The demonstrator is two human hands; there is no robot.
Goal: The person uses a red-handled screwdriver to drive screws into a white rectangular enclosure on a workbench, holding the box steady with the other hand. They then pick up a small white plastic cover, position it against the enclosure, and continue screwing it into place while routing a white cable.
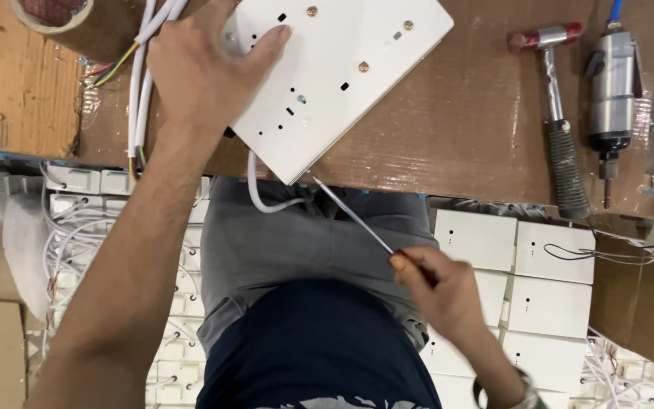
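Workbench [448, 129]: white panel [334, 76] under left grip [206, 72]

Cardboard-covered bench [463, 113] carries white panel [342, 76], hammer [558, 113], pneumatic tool [611, 91].

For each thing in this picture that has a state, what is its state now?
White panel: flat on the bench, corner over the edge, pressed down by the left hand.
Screwdriver: held in the right hand, tip at the panel's lower corner.
Hammer: lying on the bench, untouched.
Pneumatic tool: lying idle, blue hose attached.
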